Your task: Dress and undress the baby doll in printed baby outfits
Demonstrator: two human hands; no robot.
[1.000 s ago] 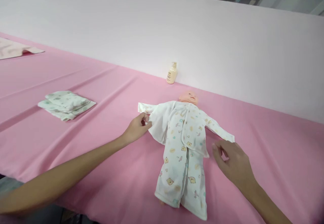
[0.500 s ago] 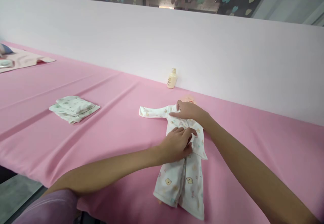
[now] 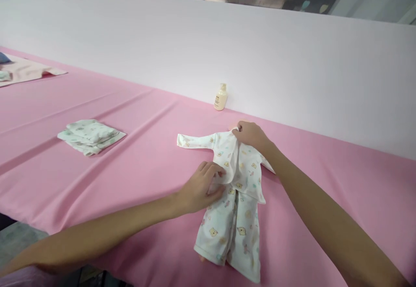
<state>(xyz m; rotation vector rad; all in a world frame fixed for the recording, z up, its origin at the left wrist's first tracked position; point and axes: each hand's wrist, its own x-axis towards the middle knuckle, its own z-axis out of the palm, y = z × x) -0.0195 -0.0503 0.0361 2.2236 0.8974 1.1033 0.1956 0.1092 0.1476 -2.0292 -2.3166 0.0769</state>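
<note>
A doll lies on its back on the pink sheet, dressed in a white baby shirt with small printed animals and matching white trousers. Its head is mostly hidden behind my right hand, which is closed in a pinch on the shirt's collar. One sleeve stretches out flat to the left; the other is partly covered by my right forearm. Over the left side of the shirt, near its hem, is my left hand, with thumb and fingers apart and curved. The shirt's front panels overlap at the middle.
A folded white printed cloth lies to the left on the pink sheet. A cream pump bottle stands against the white wall. At the far left a pale pink mat carries other items.
My right hand has moved up from the shirt's chest to the collar and closed on it. My left hand has drawn back leftward from the shirt's middle, uncovering the front.
</note>
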